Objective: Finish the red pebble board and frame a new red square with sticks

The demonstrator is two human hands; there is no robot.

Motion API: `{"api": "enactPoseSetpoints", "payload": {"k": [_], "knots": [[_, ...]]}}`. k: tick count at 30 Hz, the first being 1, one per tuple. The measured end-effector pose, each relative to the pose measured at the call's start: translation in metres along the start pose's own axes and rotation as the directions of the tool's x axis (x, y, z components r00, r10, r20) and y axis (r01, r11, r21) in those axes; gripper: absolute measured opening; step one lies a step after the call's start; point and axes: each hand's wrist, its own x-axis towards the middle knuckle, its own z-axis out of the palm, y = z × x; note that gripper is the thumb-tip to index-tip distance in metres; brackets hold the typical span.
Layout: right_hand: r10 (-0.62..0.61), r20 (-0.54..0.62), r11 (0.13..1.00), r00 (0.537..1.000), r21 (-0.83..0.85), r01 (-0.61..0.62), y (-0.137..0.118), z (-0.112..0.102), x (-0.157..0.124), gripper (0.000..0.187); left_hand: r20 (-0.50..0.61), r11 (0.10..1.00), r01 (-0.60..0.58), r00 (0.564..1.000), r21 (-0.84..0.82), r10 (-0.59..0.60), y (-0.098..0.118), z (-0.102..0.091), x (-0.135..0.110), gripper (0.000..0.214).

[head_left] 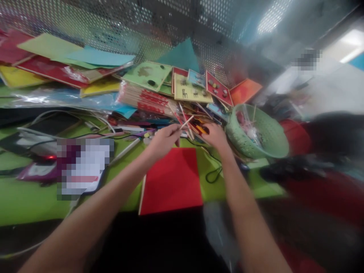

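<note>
My left hand (166,139) is closed around a thin pale wooden stick (187,122), which slants up to the right from the fingertips. My right hand (216,135) has its fingers closed on a small orange-and-black object (201,129); blur hides its exact kind. Below both hands, a red square card (173,182) lies at the table's near edge, with a pale strip along its left side. Other thin sticks (186,117) lie crossed just beyond the hands.
A green plastic basket (273,140) stands at right, holding clear plastic. Packed sticks (148,99) and decorated cards (193,88) pile up along the back against perforated metal. A phone (88,167), cables and pens crowd the left. A black cord (214,176) loops near my right forearm.
</note>
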Motion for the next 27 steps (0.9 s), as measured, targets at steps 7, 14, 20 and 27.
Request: {"api": "enactPoseSetpoints", "payload": {"k": [7, 14, 20, 27], "knots": [[0.112, -0.311, 0.994, 0.944, 0.056, -0.099, -0.006, -0.008, -0.003, 0.033, -0.077, 0.987, 0.044, 0.995, -0.156, -0.056, -0.02, -0.003, 0.0, 0.033], [0.344, -0.412, 0.757, 0.844, 0.653, 0.011, -0.021, -0.03, -0.014, 0.021, -0.129, 0.972, 0.038, 0.989, -0.233, -0.069, -0.016, -0.006, -0.008, 0.038], [0.287, 0.043, 0.12, 0.957, 0.99, -0.08, -0.081, -0.031, -0.035, 0.018, -0.092, 0.973, -0.043, 0.995, -0.225, 0.023, -0.016, 0.0, -0.009, 0.041], [-0.016, 0.212, -0.107, 0.977, 0.971, -0.213, -0.093, -0.034, -0.047, 0.042, -0.011, 0.971, -0.038, 0.999, -0.237, 0.037, -0.012, -0.001, -0.014, 0.031]]}}
